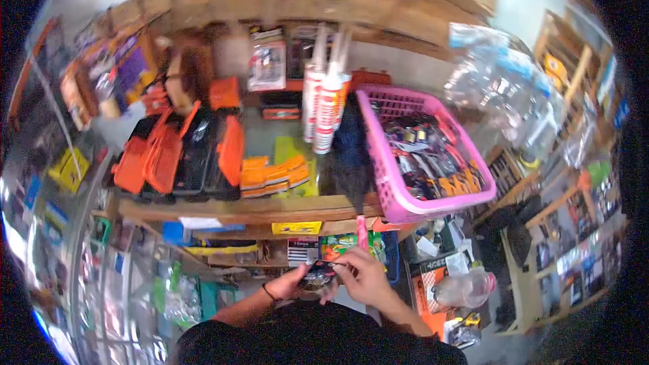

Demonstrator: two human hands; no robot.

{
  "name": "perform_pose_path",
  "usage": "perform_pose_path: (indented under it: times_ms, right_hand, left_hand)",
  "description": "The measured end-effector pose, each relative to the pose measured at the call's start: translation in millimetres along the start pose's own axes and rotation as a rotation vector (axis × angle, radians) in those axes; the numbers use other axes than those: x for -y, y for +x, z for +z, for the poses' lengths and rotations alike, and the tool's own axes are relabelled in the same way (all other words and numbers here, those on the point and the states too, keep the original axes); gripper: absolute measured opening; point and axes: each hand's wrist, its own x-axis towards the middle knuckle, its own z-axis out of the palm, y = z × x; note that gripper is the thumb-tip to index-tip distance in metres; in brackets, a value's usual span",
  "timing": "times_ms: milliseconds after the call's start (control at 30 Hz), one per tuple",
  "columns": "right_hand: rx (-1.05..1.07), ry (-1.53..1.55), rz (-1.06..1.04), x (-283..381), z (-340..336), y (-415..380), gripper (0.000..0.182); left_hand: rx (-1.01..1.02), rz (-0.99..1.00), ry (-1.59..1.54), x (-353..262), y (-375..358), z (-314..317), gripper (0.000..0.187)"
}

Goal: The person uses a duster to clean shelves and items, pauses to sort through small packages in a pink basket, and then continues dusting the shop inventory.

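In front of my black shirt, my left hand [285,285] is closed on a small black packet [316,274] with a shiny, see-through lower part. My right hand [365,277] pinches the packet's upper right edge, its fingers bent. What lies inside the packet is too blurred to name. Just above my right hand, a pink handle [362,233] hangs down from a dark item [353,155] at the shelf edge. Beyond the hands, a pink basket [433,206] full of small packaged goods stands on the wooden shelf [304,207].
White sealant tubes [329,111] stand upright on the shelf, with orange packets [274,176] in front. Orange and black cases [162,155] are at left. Clear plastic bottles [503,88] hang at right. A transparent tub [463,288] sits low on the right, near my right arm.
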Motion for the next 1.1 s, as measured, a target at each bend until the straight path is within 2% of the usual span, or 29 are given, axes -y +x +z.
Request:
perform_pose_path:
  times_ms: [33, 67, 100, 133, 167, 200, 233, 300, 367, 400, 433, 500, 533, 600, 700, 733, 800, 833, 867, 900, 967, 1033, 1100]
  right_hand:
    - [0.046, -0.003, -0.006, -3.1, 9.6, -3.5, 0.011]
    - [-0.027, -0.026, -0.010, -6.9, 17.1, -7.8, 0.012]
    - [-0.104, -0.045, -0.011, -9.3, 22.6, -11.1, 0.013]
    - [-0.262, -0.032, 0.040, -5.6, 19.6, -13.0, 0.011]
    - [-0.404, -0.169, 0.064, -17.9, 16.2, -15.9, 0.010]
    - [-0.524, -0.146, 0.134, -35.2, 13.3, -17.4, 0.012]
    - [-0.607, -0.196, 0.251, -45.8, 8.4, -14.5, 0.016]
    - [-0.554, -0.279, 0.289, -71.7, 0.5, -9.3, 0.023]
    - [-0.367, 0.297, 0.533, -113.3, 2.0, -4.9, 0.018]
    - [-0.260, 0.207, 0.480, -119.0, 4.9, 4.2, 0.018]
    - [-0.144, 0.150, 0.641, -124.7, 3.3, 12.6, 0.018]
    - [-0.177, 0.487, 0.678, -116.4, 14.0, 31.3, 0.018]
    - [-0.174, 0.483, 0.681, -106.6, 15.4, 41.3, 0.018]
    - [-0.146, 0.517, 0.895, -93.5, 16.5, 50.9, 0.016]
    - [-0.149, 0.681, 0.816, -96.5, 28.8, 26.1, 0.017]
    - [-0.141, 0.632, 0.795, -82.8, 33.6, 11.3, 0.017]
    - [-0.016, 0.631, 0.884, -89.0, 42.7, -36.3, 0.014]
    - [0.048, 0.666, 0.821, -101.7, 52.1, -64.9, 0.013]
    - [0.132, 0.627, 0.948, -81.4, 48.9, -74.6, 0.012]
    - [0.073, 0.792, 0.954, -96.6, 57.7, -95.6, 0.012]
    - [-0.131, 0.878, 1.043, -79.6, 68.4, -103.4, 0.012]
    - [-0.187, 0.848, 1.090, -72.2, 72.1, -99.4, 0.014]
    - [-0.088, 0.673, 1.077, -74.3, 72.2, -91.5, 0.017]
  left_hand:
    - [0.115, 0.015, -0.045, 10.7, -9.4, -9.8, 0.081]
    - [0.084, 0.026, -0.099, 24.0, -22.3, -16.8, 0.073]
    - [0.058, 0.053, -0.124, 27.9, -33.6, -17.6, 0.073]
    - [-0.012, -0.018, -0.208, 28.9, -45.0, -17.4, 0.072]
    - [-0.076, -0.095, -0.295, 28.4, -54.6, -15.7, 0.071]
    - [-0.067, -0.047, -0.350, 30.9, -58.7, -19.0, 0.071]
    - [-0.071, 0.029, -0.278, 27.9, -62.9, -21.2, 0.074]
    - [-0.151, 0.146, -0.230, 29.4, -74.0, -20.1, 0.075]
    - [-0.187, 0.212, -0.214, 31.5, -86.9, -23.2, 0.075]
    - [-0.214, 0.258, -0.201, 33.3, -93.0, -25.2, 0.075]
    - [-0.223, 0.272, -0.201, 36.0, -98.4, -30.5, 0.075]
    - [-0.301, 0.196, -0.156, 43.1, -107.3, -40.8, 0.077]
    - [-0.312, 0.177, -0.174, 41.8, -110.9, -41.7, 0.074]
    - [-0.337, 0.149, -0.180, 42.1, -113.3, -41.5, 0.070]
    - [-0.318, 0.100, -0.156, 43.7, -110.9, -47.5, 0.062]
    - [-0.302, 0.097, -0.177, 43.7, -107.9, -48.1, 0.062]
    - [-0.252, 0.103, -0.225, 40.0, -100.9, -51.4, 0.063]
    - [-0.235, 0.089, -0.226, 41.4, -96.5, -55.2, 0.063]
    - [-0.215, 0.122, -0.285, 46.2, -90.3, -60.0, 0.064]
    - [-0.196, 0.153, -0.348, 52.4, -83.7, -64.9, 0.066]
    - [-0.180, 0.113, -0.374, 60.7, -74.1, -71.7, 0.071]
    - [-0.164, 0.068, -0.350, 56.3, -64.9, -72.4, 0.071]
    - [-0.146, 0.031, -0.329, 53.4, -58.0, -73.6, 0.071]
